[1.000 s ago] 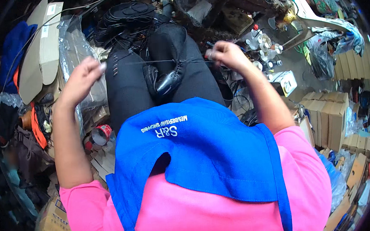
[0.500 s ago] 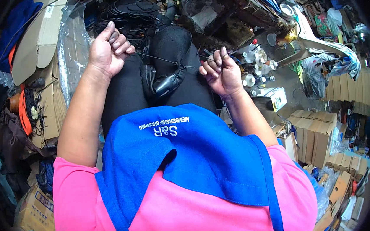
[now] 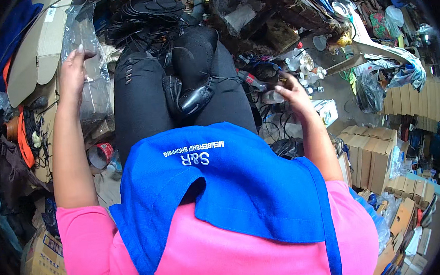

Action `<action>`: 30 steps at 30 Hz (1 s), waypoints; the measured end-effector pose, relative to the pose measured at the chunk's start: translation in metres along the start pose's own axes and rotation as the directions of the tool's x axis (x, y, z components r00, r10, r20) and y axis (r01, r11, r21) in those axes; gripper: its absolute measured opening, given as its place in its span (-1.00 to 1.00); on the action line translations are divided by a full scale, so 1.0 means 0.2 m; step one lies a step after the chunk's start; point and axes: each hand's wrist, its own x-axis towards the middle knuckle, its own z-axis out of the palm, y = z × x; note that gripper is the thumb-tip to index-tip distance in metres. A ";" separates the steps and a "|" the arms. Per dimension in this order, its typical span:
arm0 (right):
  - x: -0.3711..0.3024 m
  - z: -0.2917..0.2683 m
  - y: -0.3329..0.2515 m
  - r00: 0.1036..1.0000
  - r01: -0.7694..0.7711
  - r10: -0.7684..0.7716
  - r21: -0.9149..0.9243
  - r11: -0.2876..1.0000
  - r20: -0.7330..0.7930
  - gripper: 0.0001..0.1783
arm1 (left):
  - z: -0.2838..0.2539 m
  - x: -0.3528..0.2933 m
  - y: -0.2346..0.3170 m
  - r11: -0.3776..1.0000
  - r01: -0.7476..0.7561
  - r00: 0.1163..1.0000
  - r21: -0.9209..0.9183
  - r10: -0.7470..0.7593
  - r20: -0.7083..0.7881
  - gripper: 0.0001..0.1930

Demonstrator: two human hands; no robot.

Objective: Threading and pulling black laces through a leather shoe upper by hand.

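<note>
Across my lap lies a black shoe with a glossy toe and a dark, duller upper part. A thin dark thread runs from its side over my right thigh and fades from sight toward my right hand. My left hand is held out wide to the left, fingers curled and thumb up, above clear plastic sheeting. My right hand is out on the other side near small bottles, its fingers bent together and slightly blurred. The thread is too fine to follow all the way into either hand.
Several small bottles crowd beyond my right hand, beside a white can. Cardboard boxes are stacked to the right. Coiled black cord lies past my knees. Large cardboard pieces lean at the left.
Both hands have moved apart, the left one outward to the left, the right one outward to the right and slightly down. The shoe has shifted slightly left on my lap.
</note>
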 end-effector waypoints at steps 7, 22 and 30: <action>0.03 0.45 -0.63 0.777 0.627 -0.490 -0.419 0.656 0.396 -0.68 | 0.75 -0.28 0.30 0.726 -0.623 0.762 0.292 0.479 0.435 -0.51; -0.17 0.35 -0.62 0.849 0.497 -0.385 -0.300 0.814 0.363 -0.82 | 0.88 -0.21 0.21 0.834 -0.534 0.745 0.142 0.384 0.545 -0.46; -0.06 0.46 -0.59 0.823 0.567 -0.435 -0.481 0.669 0.365 -0.74 | 0.85 -0.10 0.37 0.897 -0.443 0.583 -0.008 0.294 0.757 -0.69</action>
